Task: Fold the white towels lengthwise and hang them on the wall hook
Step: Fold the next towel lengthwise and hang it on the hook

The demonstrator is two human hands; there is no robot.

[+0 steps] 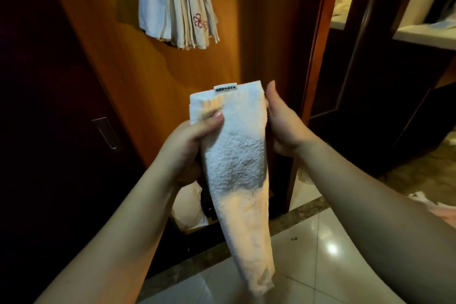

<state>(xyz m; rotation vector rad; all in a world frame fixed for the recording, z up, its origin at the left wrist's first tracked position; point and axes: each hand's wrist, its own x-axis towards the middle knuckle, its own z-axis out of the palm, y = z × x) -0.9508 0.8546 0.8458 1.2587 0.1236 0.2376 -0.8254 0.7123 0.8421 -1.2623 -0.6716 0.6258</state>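
While both hands clamp the folded white towel [237,155], left hand [195,136] thumb on top, right hand [281,121] alongside, folding looks done; next, lifting toward the hung towels [177,2].

Wall hook above the hung towels [177,2] cut off by the top edge; label [226,88] print illegible.

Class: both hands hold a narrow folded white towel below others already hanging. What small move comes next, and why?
Probably lift the white towel toward the hanging towels: it already looks folded lengthwise, with the left hand and right hand gripping its top.
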